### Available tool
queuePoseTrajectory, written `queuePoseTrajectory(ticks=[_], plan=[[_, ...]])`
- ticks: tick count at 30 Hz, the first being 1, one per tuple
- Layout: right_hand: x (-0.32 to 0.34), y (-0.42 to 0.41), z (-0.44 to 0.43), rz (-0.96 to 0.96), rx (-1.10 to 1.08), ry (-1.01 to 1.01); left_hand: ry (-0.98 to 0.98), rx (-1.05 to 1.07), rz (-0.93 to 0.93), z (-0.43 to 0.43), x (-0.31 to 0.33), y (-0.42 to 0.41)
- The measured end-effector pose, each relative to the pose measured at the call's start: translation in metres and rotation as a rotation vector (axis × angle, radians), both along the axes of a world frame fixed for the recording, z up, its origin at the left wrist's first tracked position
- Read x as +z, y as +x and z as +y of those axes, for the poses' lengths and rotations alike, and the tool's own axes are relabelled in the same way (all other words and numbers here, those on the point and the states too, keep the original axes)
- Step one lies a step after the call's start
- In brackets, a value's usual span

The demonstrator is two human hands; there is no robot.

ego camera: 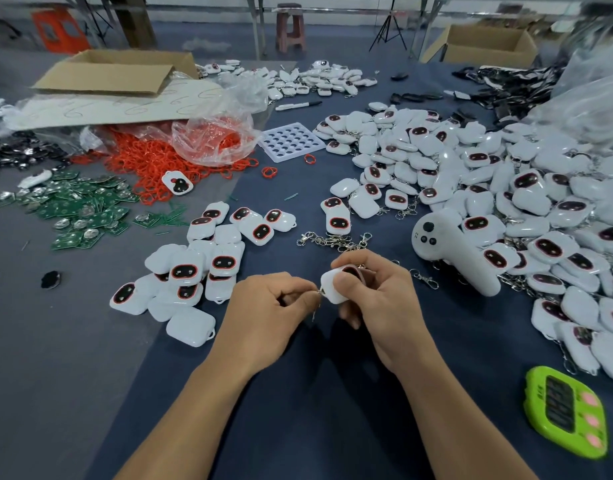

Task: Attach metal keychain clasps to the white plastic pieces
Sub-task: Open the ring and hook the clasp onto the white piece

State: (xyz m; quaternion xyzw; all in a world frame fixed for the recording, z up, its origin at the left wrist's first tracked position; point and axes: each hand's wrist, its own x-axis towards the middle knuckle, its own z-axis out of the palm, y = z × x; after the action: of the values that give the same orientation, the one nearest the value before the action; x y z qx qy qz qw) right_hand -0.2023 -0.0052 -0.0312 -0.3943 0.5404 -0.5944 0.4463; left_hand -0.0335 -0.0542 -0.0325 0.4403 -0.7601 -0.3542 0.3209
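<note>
Many finished white pieces [506, 174] heaped at right on dark blue table cloth [298, 393]. Smaller cluster [194, 271] spread at left. Right hand [377, 299] curled round one white plastic piece [332, 289], held above cloth near centre; glossy white back shown, dark face mostly hidden by fingers. Left hand [267, 306] tightly curled, metal clasp [319, 293] pinched at fingertips, touched to piece's left edge. Loose clasps [332, 240] laid just beyond hands.

Blue-clothed table [298, 393]; grey floor [332, 39]; brown stool [290, 27], orange stool [57, 29], tripod [388, 29] beyond; cardboard box [488, 43] far right.
</note>
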Motion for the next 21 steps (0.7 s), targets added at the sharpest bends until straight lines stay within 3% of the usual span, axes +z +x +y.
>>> queuePoseTrajectory(ticks=[4, 6, 13, 17, 21], plan=[[-0.001, 0.004, 0.0, 0.069, -0.046, 0.011, -0.287, 0.021, -0.172, 0.008, -0.003, -0.006], [-0.001, 0.005, 0.0, 0.071, -0.059, 0.006, -0.34, 0.041, -0.178, 0.011, -0.003, -0.01], [0.002, 0.006, 0.0, -0.116, -0.033, -0.026, 0.042, -0.007, 0.041, 0.006, 0.004, -0.008], [0.001, 0.012, -0.001, -0.264, -0.025, -0.014, 0.065, -0.009, 0.11, 0.005, 0.006, -0.005], [-0.001, 0.015, -0.002, -0.232, -0.032, -0.016, 0.055, 0.066, 0.124, 0.006, 0.006, -0.003]])
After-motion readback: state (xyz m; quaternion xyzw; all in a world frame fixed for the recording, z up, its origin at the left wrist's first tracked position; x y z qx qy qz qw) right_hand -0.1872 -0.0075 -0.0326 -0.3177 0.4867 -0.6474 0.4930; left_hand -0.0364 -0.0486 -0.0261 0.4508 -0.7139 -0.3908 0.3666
